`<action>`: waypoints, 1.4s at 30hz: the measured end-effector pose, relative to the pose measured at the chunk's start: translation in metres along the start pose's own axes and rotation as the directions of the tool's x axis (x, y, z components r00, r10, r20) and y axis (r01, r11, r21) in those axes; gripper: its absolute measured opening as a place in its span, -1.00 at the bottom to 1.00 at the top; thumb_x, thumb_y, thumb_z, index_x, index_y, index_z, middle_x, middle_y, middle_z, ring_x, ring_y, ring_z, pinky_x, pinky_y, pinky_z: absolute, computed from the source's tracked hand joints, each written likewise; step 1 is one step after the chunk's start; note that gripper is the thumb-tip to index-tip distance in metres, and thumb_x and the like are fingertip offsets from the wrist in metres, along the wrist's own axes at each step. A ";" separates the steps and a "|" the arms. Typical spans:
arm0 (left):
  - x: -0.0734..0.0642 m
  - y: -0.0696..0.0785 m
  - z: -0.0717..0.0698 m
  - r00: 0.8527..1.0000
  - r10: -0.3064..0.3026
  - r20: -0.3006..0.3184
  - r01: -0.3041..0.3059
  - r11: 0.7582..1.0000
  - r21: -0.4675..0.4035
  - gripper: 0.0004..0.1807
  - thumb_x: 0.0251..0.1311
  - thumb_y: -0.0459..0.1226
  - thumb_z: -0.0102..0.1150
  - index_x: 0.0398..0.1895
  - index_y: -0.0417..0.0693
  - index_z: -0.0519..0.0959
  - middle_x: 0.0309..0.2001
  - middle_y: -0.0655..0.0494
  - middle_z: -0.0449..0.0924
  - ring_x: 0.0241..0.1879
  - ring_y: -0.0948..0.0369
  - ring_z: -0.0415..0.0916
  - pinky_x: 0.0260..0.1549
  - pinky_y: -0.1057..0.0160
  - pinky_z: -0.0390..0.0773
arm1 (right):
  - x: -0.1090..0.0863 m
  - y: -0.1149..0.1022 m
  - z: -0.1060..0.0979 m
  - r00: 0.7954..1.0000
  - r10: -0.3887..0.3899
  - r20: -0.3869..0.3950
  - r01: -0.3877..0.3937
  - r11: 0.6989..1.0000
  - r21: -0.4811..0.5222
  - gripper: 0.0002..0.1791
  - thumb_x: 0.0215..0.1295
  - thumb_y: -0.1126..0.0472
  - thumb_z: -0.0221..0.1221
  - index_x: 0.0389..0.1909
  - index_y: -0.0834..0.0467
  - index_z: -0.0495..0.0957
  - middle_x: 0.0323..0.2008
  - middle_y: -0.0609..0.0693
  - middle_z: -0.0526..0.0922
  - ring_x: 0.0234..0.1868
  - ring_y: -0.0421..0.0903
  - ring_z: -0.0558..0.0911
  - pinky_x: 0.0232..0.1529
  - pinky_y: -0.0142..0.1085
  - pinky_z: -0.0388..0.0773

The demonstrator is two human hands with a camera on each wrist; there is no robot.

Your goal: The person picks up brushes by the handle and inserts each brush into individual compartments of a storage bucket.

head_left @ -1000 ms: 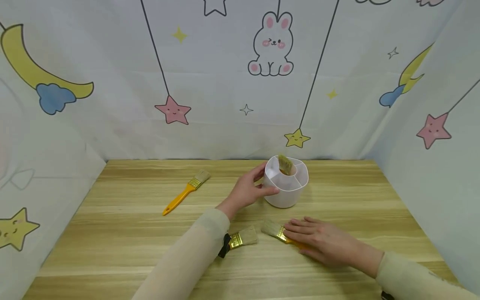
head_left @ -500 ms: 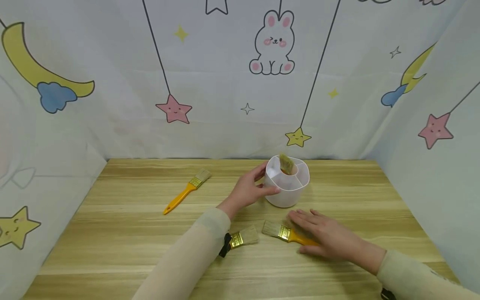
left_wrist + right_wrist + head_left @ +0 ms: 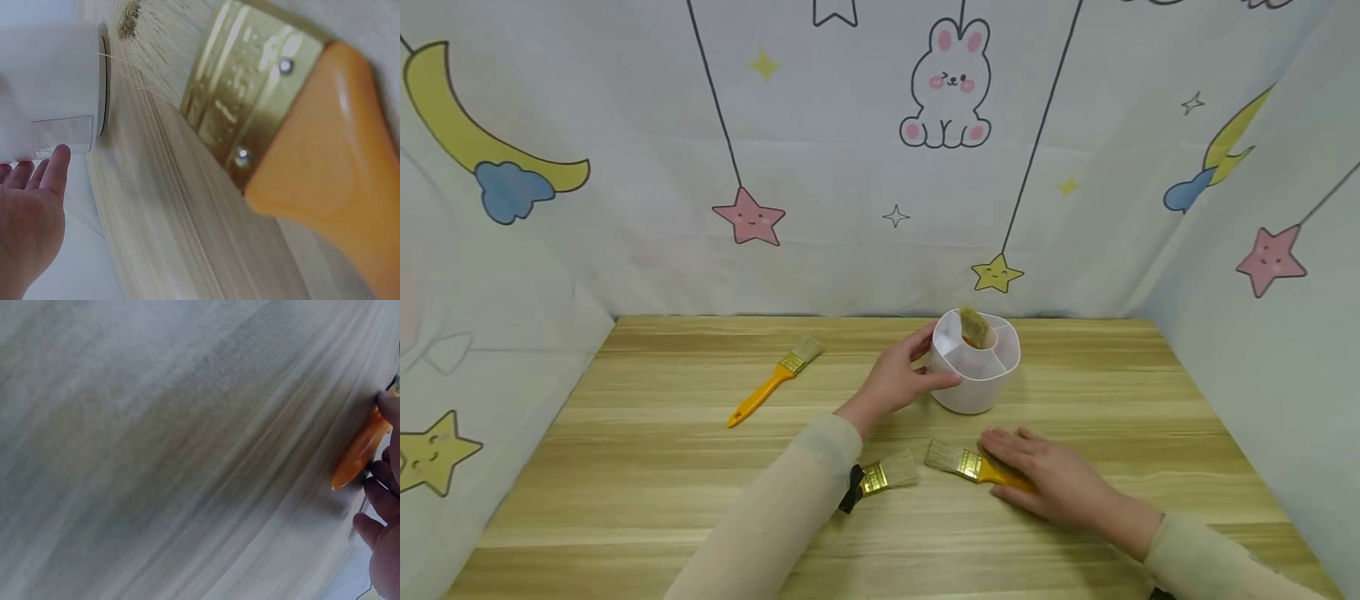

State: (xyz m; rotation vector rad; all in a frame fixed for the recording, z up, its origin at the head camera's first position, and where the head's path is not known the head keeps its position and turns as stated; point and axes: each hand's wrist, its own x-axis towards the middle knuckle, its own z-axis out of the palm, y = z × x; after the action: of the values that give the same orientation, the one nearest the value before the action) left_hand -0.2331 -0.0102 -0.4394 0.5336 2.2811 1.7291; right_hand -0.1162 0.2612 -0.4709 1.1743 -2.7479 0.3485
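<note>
A white divided brush holder (image 3: 973, 392) stands upright near the table's back; one paintbrush (image 3: 973, 327) sits bristles up in its centre compartment. My left hand (image 3: 898, 379) holds the holder's left side, thumb in front and fingers behind. On the table in front lies a second paintbrush (image 3: 955, 460) with an orange handle, gold ferrule and pale bristles pointing left. Thumb and fingers of my right hand (image 3: 1060, 479) lie on either side of its handle (image 3: 362, 450) and grip it. Part of that handle is hidden under the hand.
Another paintbrush (image 3: 889, 472) lies by the left sleeve, its handle hidden beneath the forearm. A further orange-handled brush (image 3: 775, 382) rests farther back on the left. A patterned cloth (image 3: 827, 150) hangs behind the wooden table (image 3: 647, 467).
My right hand has drawn back from the ferrule along the brush, and its thumb and fingers have come in around the handle. The left hand stays on the holder.
</note>
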 end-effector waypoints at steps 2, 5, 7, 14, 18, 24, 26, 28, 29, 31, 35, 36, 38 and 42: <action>0.000 0.000 0.000 1.000 -0.001 -0.002 0.001 1.000 0.006 0.03 0.22 -0.18 0.61 0.70 0.08 0.24 0.62 0.12 0.31 0.57 0.08 0.31 0.40 0.03 0.53 | 0.000 0.000 0.001 1.000 -0.007 -0.011 0.007 1.000 0.004 -0.37 0.42 0.02 0.42 0.38 0.28 0.59 0.33 0.15 0.66 0.29 0.05 0.69 0.29 0.15 0.61; 0.001 0.000 -0.001 1.000 0.000 -0.003 0.000 1.000 0.008 0.03 0.22 -0.19 0.61 0.70 0.08 0.23 0.62 0.12 0.30 0.57 0.08 0.31 0.40 0.03 0.53 | 0.001 0.000 0.002 0.999 -0.026 -0.032 0.026 1.000 0.005 -0.42 0.40 0.10 0.44 0.33 0.28 0.63 0.29 0.14 0.69 0.26 0.03 0.71 0.27 0.13 0.64; 0.001 0.000 -0.001 1.000 0.000 -0.002 0.000 1.000 0.006 0.03 0.23 -0.18 0.60 0.70 0.08 0.23 0.62 0.12 0.30 0.57 0.08 0.30 0.40 0.02 0.53 | 0.001 0.000 0.003 0.998 -0.041 -0.052 0.041 0.999 0.002 -0.44 0.35 0.14 0.47 0.30 0.28 0.66 0.26 0.13 0.72 0.24 0.03 0.73 0.24 0.11 0.67; -0.001 0.002 -0.002 1.000 -0.002 0.002 0.002 1.000 -0.005 0.02 0.23 -0.19 0.60 0.70 0.10 0.23 0.62 0.13 0.30 0.57 0.09 0.30 0.40 0.01 0.53 | 0.003 -0.004 0.004 0.989 -0.069 -0.128 0.069 0.998 -0.007 -0.50 0.25 0.24 0.51 0.21 0.24 0.73 0.15 0.08 0.78 0.12 0.02 0.79 0.14 0.02 0.74; -0.001 0.002 -0.002 1.000 -0.001 0.004 0.001 1.000 -0.017 0.02 0.23 -0.19 0.60 0.70 0.10 0.23 0.62 0.11 0.30 0.57 0.08 0.30 0.40 0.01 0.53 | 0.004 -0.005 0.004 0.989 -0.074 -0.126 0.071 0.997 -0.027 -0.53 0.25 0.28 0.50 0.19 0.23 0.74 0.12 0.09 0.80 0.08 0.02 0.81 0.10 -0.02 0.77; 0.000 0.001 -0.002 1.000 0.009 0.003 -0.008 1.000 -0.024 0.02 0.23 -0.19 0.60 0.70 0.09 0.23 0.62 0.11 0.30 0.57 0.08 0.31 0.39 0.02 0.54 | 0.006 -0.003 0.002 0.989 -0.083 -0.123 0.076 0.995 -0.064 -0.58 0.21 0.32 0.48 0.13 0.22 0.77 0.04 0.09 0.83 0.00 -0.02 0.83 -0.04 -0.09 0.81; 0.000 0.000 -0.001 1.000 0.010 0.002 -0.010 1.000 -0.026 0.02 0.22 -0.19 0.61 0.70 0.08 0.23 0.62 0.11 0.31 0.57 0.07 0.31 0.39 0.03 0.54 | 0.007 -0.002 0.002 0.986 -0.101 -0.131 0.090 0.992 -0.088 -0.59 0.19 0.33 0.49 0.09 0.20 0.78 0.00 0.06 0.84 -0.03 -0.05 0.84 -0.08 -0.12 0.81; 0.000 0.000 -0.001 1.000 0.011 0.002 -0.010 0.999 -0.031 0.02 0.22 -0.19 0.61 0.70 0.08 0.24 0.62 0.11 0.31 0.57 0.07 0.31 0.39 0.02 0.54 | 0.008 0.000 0.002 0.982 -0.125 -0.143 0.109 0.988 -0.113 -0.61 0.16 0.33 0.50 0.05 0.18 0.78 -0.03 0.03 0.85 -0.06 -0.08 0.84 -0.11 -0.15 0.81; 0.000 -0.001 -0.001 1.000 0.011 0.003 -0.011 0.999 -0.034 0.02 0.22 -0.19 0.61 0.70 0.08 0.24 0.62 0.11 0.30 0.57 0.07 0.31 0.39 0.03 0.54 | 0.009 0.000 0.002 0.980 -0.136 -0.148 0.118 0.985 -0.123 -0.61 0.15 0.34 0.51 0.04 0.17 0.79 -0.04 0.02 0.85 -0.07 -0.10 0.84 -0.13 -0.17 0.81; 0.000 -0.001 -0.001 1.000 0.013 0.005 -0.013 0.999 -0.038 0.02 0.22 -0.18 0.61 0.70 0.09 0.24 0.62 0.11 0.30 0.57 0.06 0.31 0.39 0.03 0.54 | 0.010 0.002 0.002 0.975 -0.154 -0.159 0.133 0.982 -0.134 -0.60 0.11 0.36 0.52 0.02 0.16 0.78 -0.07 0.01 0.86 -0.11 -0.11 0.85 -0.17 -0.18 0.81; 0.000 -0.001 -0.001 1.000 0.014 0.009 -0.013 0.999 -0.042 0.02 0.22 -0.19 0.61 0.70 0.10 0.24 0.62 0.12 0.30 0.57 0.06 0.30 0.40 0.03 0.53 | 0.009 0.004 0.001 0.969 -0.164 -0.183 0.140 0.981 -0.135 -0.60 0.06 0.39 0.54 -0.02 0.16 0.78 -0.13 -0.02 0.86 -0.17 -0.12 0.84 -0.21 -0.20 0.80; 0.000 -0.002 -0.001 1.000 0.014 0.010 -0.013 0.999 -0.043 0.02 0.22 -0.19 0.61 0.70 0.10 0.24 0.62 0.12 0.31 0.57 0.06 0.31 0.40 0.03 0.54 | 0.008 0.005 0.000 0.969 -0.160 -0.190 0.136 0.982 -0.131 -0.59 0.05 0.40 0.54 -0.03 0.17 0.78 -0.14 -0.02 0.86 -0.18 -0.11 0.84 -0.22 -0.20 0.80; 0.000 -0.002 -0.001 1.000 0.014 0.010 -0.014 0.999 -0.045 0.02 0.22 -0.20 0.61 0.70 0.09 0.24 0.61 0.12 0.31 0.57 0.06 0.31 0.40 0.02 0.53 | 0.004 0.008 -0.002 0.967 -0.140 -0.212 0.116 0.986 -0.120 -0.58 0.02 0.40 0.56 -0.03 0.17 0.80 -0.16 -0.02 0.86 -0.21 -0.11 0.84 -0.24 -0.20 0.80; 0.000 -0.002 -0.001 1.000 0.011 0.007 -0.011 0.999 -0.042 0.03 0.21 -0.20 0.61 0.70 0.08 0.24 0.62 0.10 0.31 0.57 0.05 0.31 0.40 0.02 0.53 | 0.000 0.015 -0.012 0.948 -0.114 -0.298 0.087 0.991 -0.103 -0.81 0.44 0.19 0.39 -0.03 0.17 0.82 -0.21 -0.01 0.86 -0.27 -0.09 0.84 -0.29 -0.19 0.79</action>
State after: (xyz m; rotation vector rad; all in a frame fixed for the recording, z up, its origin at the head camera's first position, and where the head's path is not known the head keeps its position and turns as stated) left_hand -0.2341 -0.0115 -0.4410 0.5446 2.2360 1.7730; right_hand -0.1265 0.2748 -0.4616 1.1283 -2.4052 0.3582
